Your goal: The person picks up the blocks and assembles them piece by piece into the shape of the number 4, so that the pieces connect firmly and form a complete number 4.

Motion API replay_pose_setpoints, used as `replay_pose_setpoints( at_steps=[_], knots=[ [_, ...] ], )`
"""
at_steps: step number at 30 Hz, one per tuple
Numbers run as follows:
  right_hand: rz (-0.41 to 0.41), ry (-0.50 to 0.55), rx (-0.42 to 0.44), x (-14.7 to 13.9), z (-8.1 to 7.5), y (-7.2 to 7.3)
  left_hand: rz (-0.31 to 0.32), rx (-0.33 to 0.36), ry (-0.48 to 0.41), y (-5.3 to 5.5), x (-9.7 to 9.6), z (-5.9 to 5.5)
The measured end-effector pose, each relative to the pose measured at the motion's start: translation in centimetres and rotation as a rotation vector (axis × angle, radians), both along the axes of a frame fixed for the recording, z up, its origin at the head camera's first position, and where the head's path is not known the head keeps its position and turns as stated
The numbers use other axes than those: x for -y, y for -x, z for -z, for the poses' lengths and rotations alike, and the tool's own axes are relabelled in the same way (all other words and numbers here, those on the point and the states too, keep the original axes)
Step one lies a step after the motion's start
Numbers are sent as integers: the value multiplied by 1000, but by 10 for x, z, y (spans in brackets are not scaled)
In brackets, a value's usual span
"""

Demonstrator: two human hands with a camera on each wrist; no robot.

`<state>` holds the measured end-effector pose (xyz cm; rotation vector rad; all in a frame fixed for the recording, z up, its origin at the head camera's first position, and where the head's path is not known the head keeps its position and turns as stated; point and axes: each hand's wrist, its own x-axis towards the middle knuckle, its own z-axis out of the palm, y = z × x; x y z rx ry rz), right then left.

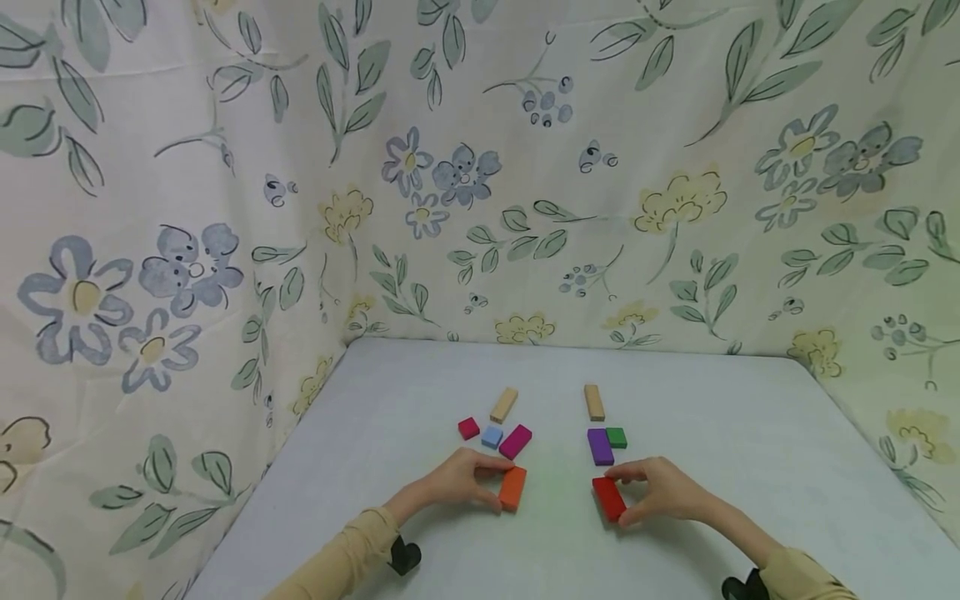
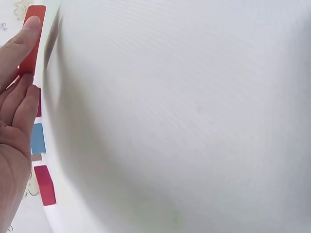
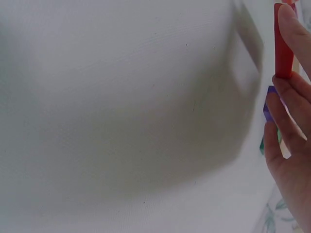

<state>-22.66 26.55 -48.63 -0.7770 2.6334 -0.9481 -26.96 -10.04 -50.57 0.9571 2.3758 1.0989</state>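
With twelve o'clock at the far edge of the table [image 1: 555, 550], I see the hands apart, each pinching a block. The left hand [image 1: 463, 479] grips the orange block [image 1: 513, 488] near its ends, thumb toward six and fingers toward twelve; the right hand [image 1: 663, 492] holds the red block [image 1: 609, 498] much the same way, at three o'clock from the orange one. Whether either block touches the table, I can't tell from here.

The grip looks sound to me: end-to-end pinching leaves the long sides free. I'd move both gently and turn from the wrist, so neither block twists loose.

The tight spot is at twelve, where the magenta block [image 1: 515, 442] lies just beyond the left fingertips (a careless knuckle would nudge it), with the blue cube [image 1: 492, 437] at eleven. Past the right fingers, the purple block [image 1: 601, 447] sits at twelve, seemingly touching the green block [image 1: 617, 437]. Easier room lies toward six and between the hands; the far edge, backed by floral cloth [image 1: 525, 250], is well away.
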Motion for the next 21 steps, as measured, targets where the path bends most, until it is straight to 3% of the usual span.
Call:
replay_pose_setpoints(
  at_steps=[7, 21],
  knots=[
    [36, 3, 12, 3, 1, 2, -10, -48, -20, 2, -9, -3],
    [91, 8, -16, 8, -7, 4, -73, -22, -42, 8, -36, -7]
  ],
)
